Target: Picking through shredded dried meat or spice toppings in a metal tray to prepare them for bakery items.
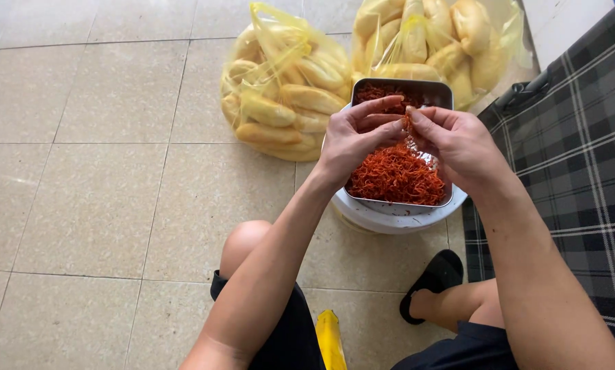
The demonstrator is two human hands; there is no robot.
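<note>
Hands [407, 133] pinch red shreds [398, 175] directly above their tray [444, 92].

Two packages sit on the tiled floor, both placed here relative to the metal tray [362, 92] of red shreds. The left bag [280, 85], clear yellow plastic, bulges with pale golden bread rolls just left of the tray, its knotted top sticking up. The right bag [437, 44], the same yellow plastic and also full of rolls, stands just behind the tray, touching its far edge.
</note>
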